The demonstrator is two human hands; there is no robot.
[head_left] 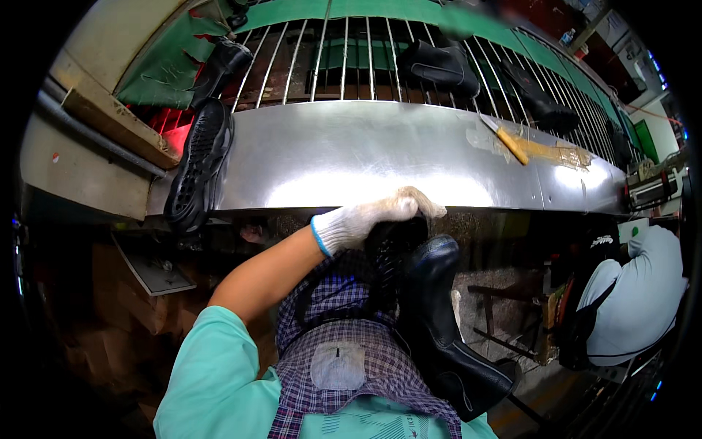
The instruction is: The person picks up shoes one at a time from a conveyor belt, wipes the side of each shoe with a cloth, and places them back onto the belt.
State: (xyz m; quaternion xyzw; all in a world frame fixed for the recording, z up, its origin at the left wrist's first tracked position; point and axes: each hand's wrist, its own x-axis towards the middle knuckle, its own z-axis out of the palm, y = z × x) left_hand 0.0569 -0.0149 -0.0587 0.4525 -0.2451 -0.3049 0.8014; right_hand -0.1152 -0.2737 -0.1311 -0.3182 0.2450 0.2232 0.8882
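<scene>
My left hand, in a white knit glove with a blue cuff, reaches forward and closes over the top of a black boot. The boot lies across my lap on a checked apron, with its glossy shaft pointing toward the lower right. Its upper end presses against the front edge of a shiny steel table. My right hand is out of sight; the boot and apron cover the place where it could be.
A black shoe sole leans on the table's left end. Behind it a wire rack carries black shoes. A yellow-handled brush lies at the right. A co-worker in light clothes bends at the far right.
</scene>
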